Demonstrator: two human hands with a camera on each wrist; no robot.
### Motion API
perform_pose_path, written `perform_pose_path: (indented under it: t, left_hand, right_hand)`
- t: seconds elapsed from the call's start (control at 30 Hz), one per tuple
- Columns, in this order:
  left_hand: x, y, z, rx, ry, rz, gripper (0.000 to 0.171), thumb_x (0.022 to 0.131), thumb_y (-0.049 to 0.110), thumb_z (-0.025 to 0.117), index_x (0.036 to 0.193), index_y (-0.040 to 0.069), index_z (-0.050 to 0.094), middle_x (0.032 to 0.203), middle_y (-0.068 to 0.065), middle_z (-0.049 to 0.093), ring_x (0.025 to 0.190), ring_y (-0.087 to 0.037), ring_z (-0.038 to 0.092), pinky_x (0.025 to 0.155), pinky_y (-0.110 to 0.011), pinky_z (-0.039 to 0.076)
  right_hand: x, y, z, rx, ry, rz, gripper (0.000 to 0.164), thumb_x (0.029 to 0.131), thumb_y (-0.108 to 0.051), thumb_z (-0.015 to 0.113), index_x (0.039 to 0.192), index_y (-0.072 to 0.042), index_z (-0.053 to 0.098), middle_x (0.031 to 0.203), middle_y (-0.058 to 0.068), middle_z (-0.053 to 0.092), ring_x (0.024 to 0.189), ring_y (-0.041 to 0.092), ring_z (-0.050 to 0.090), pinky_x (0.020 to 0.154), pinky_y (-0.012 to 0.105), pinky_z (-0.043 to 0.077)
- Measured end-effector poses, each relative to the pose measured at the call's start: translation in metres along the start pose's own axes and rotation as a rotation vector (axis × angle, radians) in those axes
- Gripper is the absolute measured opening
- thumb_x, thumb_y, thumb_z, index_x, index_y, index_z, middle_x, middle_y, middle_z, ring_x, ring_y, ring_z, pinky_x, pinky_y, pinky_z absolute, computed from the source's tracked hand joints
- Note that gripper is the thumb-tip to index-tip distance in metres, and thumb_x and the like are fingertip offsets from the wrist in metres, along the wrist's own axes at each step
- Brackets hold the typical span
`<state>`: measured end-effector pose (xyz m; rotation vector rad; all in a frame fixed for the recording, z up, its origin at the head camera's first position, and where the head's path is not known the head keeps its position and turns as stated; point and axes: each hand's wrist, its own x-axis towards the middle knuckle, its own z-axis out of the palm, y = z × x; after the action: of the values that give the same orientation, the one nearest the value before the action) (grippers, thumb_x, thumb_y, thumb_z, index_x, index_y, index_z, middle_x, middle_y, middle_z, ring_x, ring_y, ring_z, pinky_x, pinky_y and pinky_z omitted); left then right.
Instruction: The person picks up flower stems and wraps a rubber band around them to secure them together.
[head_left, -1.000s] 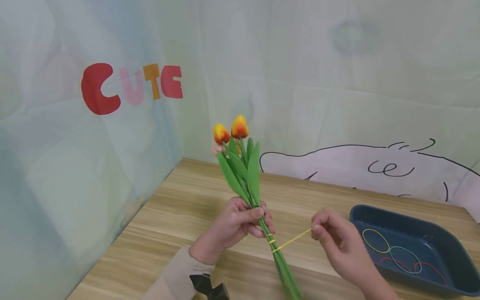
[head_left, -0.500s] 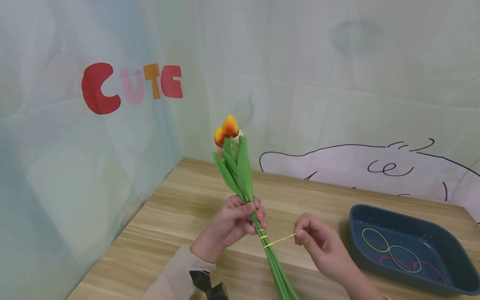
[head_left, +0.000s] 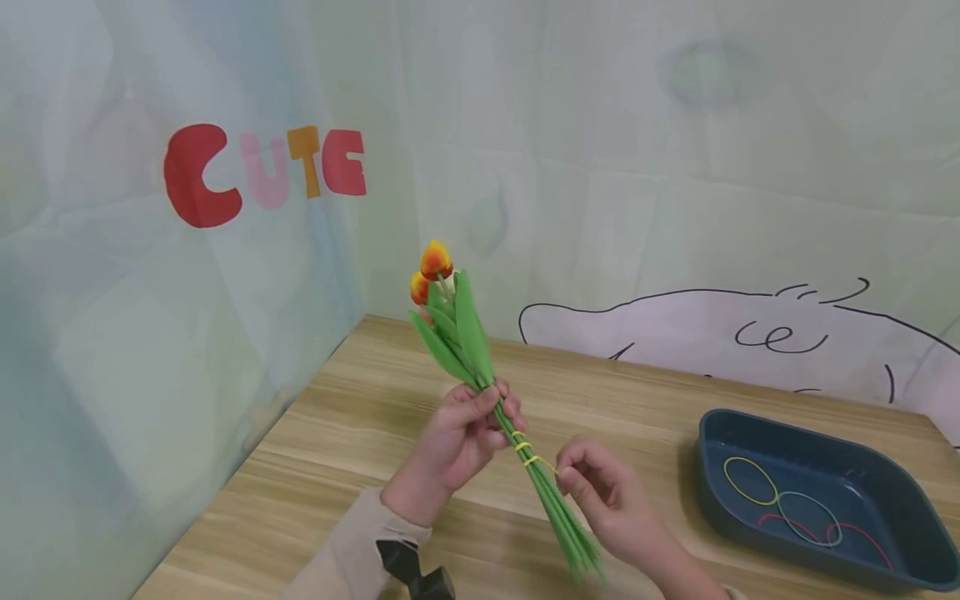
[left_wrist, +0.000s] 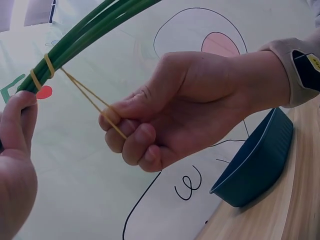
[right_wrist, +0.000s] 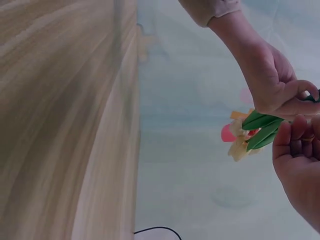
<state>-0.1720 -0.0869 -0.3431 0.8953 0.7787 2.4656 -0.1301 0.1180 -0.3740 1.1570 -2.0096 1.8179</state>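
Note:
My left hand (head_left: 457, 437) grips a bunch of tulips (head_left: 465, 329) around the stems just below the leaves, blooms tilted up and left. Two orange-yellow blooms show in the head view; pale ones (right_wrist: 239, 145) appear in the right wrist view. A yellow rubber band (left_wrist: 49, 66) is wound around the green stems below that hand. My right hand (head_left: 611, 500) pinches a loop of this band between thumb and fingers, beside the stems. In the left wrist view the loop stretches as two strands from stems to fingers.
At the right of the wooden table (head_left: 360, 400) stands a dark blue tray (head_left: 810, 425). Inside it lie several rubber bands, including a yellow one (head_left: 726, 471) and a pale green one (head_left: 813, 543). Printed fabric walls (head_left: 600, 167) rise behind and to the left.
The bunch has shifted left and slightly up at its stems, its blooms leaning further left. My right hand has come left toward the stems, and the pulled loop is much shorter.

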Motion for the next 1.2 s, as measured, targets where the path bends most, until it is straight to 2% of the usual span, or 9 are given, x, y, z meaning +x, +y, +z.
perform_pose_path:
  t: [0.17,0.27,0.4,0.5,0.6,0.77,0.9,1.0,1.2]
  left_hand:
    - [0.001,0.001,0.004,-0.044,0.069,0.025,0.018,0.102,0.008,0.045,0.093,0.007,0.061,0.086,-0.002,0.067,0.084,-0.012,0.068,0.076,-0.016,0.059]
    - [0.002,0.000,0.004,-0.054,0.095,0.044,0.020,0.102,0.006,0.043,0.093,0.006,0.061,0.087,-0.003,0.067,0.084,-0.013,0.069,0.078,-0.017,0.059]
    - [0.002,0.000,0.006,-0.058,0.153,0.055,0.019,0.102,0.006,0.044,0.092,0.004,0.060,0.086,-0.004,0.067,0.083,-0.013,0.069,0.079,-0.018,0.059]
    - [0.003,0.001,0.007,-0.057,0.207,0.053,0.020,0.102,0.005,0.043,0.091,0.005,0.060,0.085,-0.004,0.066,0.082,-0.013,0.068,0.078,-0.018,0.059]
    - [0.004,0.001,0.008,-0.044,0.271,0.057,0.024,0.103,0.004,0.040,0.089,0.004,0.061,0.084,-0.004,0.066,0.082,-0.013,0.068,0.079,-0.018,0.059]
    - [0.006,0.000,0.009,-0.018,0.405,0.070,0.032,0.104,0.002,0.033,0.087,0.005,0.061,0.082,-0.004,0.067,0.082,-0.013,0.069,0.082,-0.020,0.059]
    - [0.008,-0.001,0.009,0.014,0.502,0.075,0.036,0.104,0.002,0.032,0.085,0.007,0.062,0.080,-0.002,0.067,0.080,-0.013,0.069,0.081,-0.020,0.059]
    - [0.009,-0.002,0.008,0.056,0.542,0.089,0.038,0.104,0.002,0.032,0.083,0.007,0.063,0.078,-0.002,0.067,0.079,-0.012,0.070,0.080,-0.018,0.059]
    - [0.010,-0.002,0.006,0.140,0.561,0.129,0.039,0.104,0.004,0.035,0.080,0.008,0.066,0.077,-0.002,0.069,0.077,-0.010,0.071,0.076,-0.016,0.059]
  right_hand:
    - [0.000,-0.001,0.005,0.046,0.023,0.085,0.012,0.094,0.011,0.048,0.098,0.002,0.055,0.090,-0.006,0.057,0.074,0.008,0.053,0.059,0.023,0.053]
    - [0.001,-0.002,0.008,0.025,0.047,0.105,0.014,0.090,0.013,0.051,0.098,0.002,0.056,0.088,-0.007,0.057,0.074,0.008,0.053,0.061,0.021,0.052]
    - [0.002,-0.003,0.014,-0.092,0.072,0.090,0.015,0.088,0.013,0.052,0.092,-0.001,0.057,0.079,0.000,0.058,0.071,0.008,0.053,0.058,0.021,0.050]
    - [0.002,-0.005,0.018,-0.225,0.085,0.100,0.014,0.092,0.007,0.053,0.088,-0.006,0.057,0.076,0.003,0.058,0.067,0.005,0.049,0.054,0.021,0.047]
    - [0.001,-0.008,0.022,-0.273,0.090,0.137,0.012,0.095,0.000,0.054,0.088,-0.010,0.056,0.076,0.001,0.059,0.063,0.004,0.046,0.049,0.021,0.044]
    - [-0.003,-0.009,0.027,-0.156,0.113,0.152,0.011,0.096,0.003,0.052,0.094,-0.008,0.055,0.080,0.006,0.057,0.070,0.008,0.053,0.054,0.022,0.047]
    - [-0.004,-0.008,0.031,-0.077,0.145,0.114,0.011,0.094,0.008,0.051,0.095,-0.003,0.054,0.080,0.010,0.055,0.074,0.011,0.055,0.060,0.022,0.050]
    - [-0.005,-0.009,0.034,-0.065,0.175,0.120,0.010,0.094,0.008,0.052,0.093,-0.002,0.055,0.079,0.009,0.055,0.073,0.010,0.055,0.059,0.022,0.049]
    - [-0.008,-0.012,0.042,-0.051,0.218,0.137,0.009,0.094,0.008,0.051,0.091,0.001,0.055,0.078,0.009,0.054,0.073,0.011,0.055,0.060,0.023,0.050]
